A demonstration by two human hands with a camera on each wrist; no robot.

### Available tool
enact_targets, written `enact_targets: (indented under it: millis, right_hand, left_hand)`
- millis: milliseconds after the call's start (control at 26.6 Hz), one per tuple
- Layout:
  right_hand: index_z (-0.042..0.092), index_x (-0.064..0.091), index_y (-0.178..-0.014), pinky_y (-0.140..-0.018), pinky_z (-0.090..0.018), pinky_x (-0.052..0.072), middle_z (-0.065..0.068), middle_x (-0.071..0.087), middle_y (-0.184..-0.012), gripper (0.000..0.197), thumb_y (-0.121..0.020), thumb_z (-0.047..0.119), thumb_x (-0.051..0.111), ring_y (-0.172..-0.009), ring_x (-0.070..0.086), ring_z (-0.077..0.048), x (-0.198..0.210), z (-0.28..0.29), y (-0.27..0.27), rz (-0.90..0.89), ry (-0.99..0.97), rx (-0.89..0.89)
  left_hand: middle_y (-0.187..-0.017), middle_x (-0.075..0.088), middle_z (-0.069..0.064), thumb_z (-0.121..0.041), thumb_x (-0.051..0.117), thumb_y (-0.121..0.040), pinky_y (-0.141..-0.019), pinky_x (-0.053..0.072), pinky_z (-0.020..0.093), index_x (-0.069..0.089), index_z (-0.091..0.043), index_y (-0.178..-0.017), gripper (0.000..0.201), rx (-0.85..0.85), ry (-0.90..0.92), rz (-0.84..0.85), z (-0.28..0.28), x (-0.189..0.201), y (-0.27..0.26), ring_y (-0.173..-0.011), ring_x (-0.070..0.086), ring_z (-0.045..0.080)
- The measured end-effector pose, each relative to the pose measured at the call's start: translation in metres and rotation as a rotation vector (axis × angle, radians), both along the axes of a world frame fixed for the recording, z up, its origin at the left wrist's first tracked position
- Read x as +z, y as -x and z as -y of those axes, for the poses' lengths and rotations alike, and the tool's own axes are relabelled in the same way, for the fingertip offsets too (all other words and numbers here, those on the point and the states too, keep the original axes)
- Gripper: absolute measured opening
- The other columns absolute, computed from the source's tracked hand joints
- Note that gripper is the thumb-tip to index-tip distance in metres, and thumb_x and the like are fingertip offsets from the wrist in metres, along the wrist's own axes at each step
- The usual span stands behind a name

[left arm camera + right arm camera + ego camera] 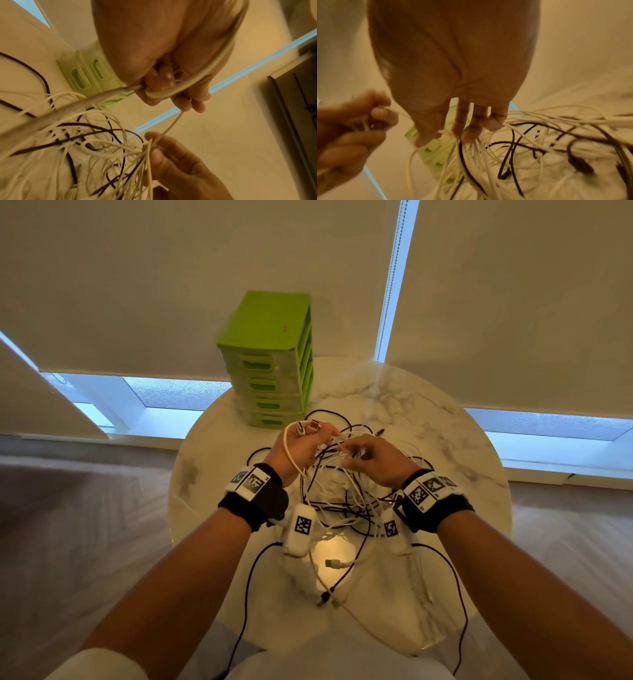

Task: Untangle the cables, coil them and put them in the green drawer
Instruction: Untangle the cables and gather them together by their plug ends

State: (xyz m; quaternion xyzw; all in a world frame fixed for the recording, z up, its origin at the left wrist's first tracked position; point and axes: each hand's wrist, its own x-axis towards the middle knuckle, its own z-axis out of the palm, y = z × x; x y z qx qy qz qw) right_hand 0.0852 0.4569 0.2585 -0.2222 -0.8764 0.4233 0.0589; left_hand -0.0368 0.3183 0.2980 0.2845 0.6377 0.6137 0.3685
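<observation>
A tangle of white and black cables point(342, 494) hangs between my hands above the round marble table point(445, 440). My left hand point(305, 443) grips a thick white cable point(214, 67) looped round the back of the hand, with metal plugs sticking out above the fingers. My right hand point(370, 457) pinches a bunch of thin white strands point(471, 148) out of the tangle, close to the left hand. A thin white strand point(171, 124) runs taut between the two hands. The green drawer unit point(270, 364) stands at the table's far edge, all its drawers pushed in.
Loose cable ends and a white plug point(334, 564) lie on the table near me. A black cable point(459, 604) hangs over the table's near edge. Roller blinds point(513, 302) cover the windows behind the table.
</observation>
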Motion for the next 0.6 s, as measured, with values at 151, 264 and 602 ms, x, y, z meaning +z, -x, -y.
enact_targets:
  millis: [151,264,602]
  right_hand:
    - [0.013,0.074,-0.091,-0.077,-0.027,0.038,-0.003,0.054,-0.087,0.014,-0.087,0.024,0.067,-0.084,0.051,-0.016,0.014,-0.011,0.003,-0.003,-0.182,-0.080]
    - [0.016,0.076,-0.092,-0.076,-0.029,0.038,-0.006,0.057,-0.093,0.016,-0.089,0.027,0.065,-0.088,0.054,-0.019,0.025,-0.024,0.001,0.066,-0.253,-0.092]
    - [0.010,0.061,-0.081,-0.067,-0.031,0.040,-0.010,0.063,-0.084,0.023,-0.094,0.027,0.053,-0.080,0.059,-0.028,0.028,-0.053,-0.009,0.252,-0.293,-0.276]
  left_hand:
    - [-0.065,0.057,-0.006,-0.014,0.051,-0.098,-0.039,0.018,0.016,0.069,-0.011,-0.084,0.023,0.077,-0.059,0.097,0.006,-0.001,0.014,-0.043,0.026,0.003]
    - [-0.067,0.057,-0.003,-0.016,0.049,-0.099,-0.042,0.016,0.019,0.071,-0.013,-0.081,0.028,0.116,-0.129,0.166,0.007,0.002,0.022,-0.043,0.026,0.002]
    - [-0.062,0.056,-0.006,-0.020,0.043,-0.100,-0.038,0.018,0.016,0.063,-0.011,-0.081,0.028,0.178,-0.314,0.374,0.005,0.017,0.030,-0.041,0.028,0.001]
